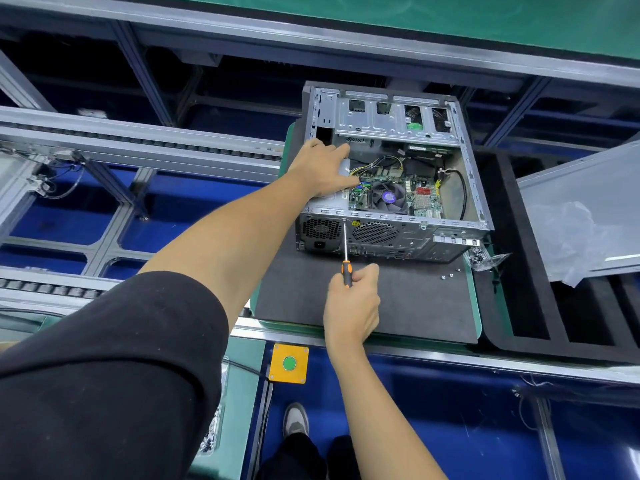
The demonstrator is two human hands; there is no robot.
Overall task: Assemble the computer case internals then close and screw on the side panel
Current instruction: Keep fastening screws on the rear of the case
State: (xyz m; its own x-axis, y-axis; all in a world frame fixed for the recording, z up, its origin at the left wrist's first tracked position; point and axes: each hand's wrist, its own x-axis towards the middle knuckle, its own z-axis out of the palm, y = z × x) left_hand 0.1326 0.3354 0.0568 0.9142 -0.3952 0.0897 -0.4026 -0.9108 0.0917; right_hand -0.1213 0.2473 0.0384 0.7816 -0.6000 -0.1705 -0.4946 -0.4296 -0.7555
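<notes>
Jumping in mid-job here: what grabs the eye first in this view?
The open computer case lying on the dark mat, its fan and motherboard exposed. The left hand reaches inside at the case's left end, while the right hand grips an orange-handled screwdriver against the rear panel. The loose side panel lies to the right.

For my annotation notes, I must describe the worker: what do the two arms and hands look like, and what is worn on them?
Both hands are bare: no gloves, rings or watch are visible on the left hand or the right hand. The left arm wears a loose black sleeve that ends near the elbow, leaving the forearm uncovered. The right forearm shows no sleeve in this view.
</notes>
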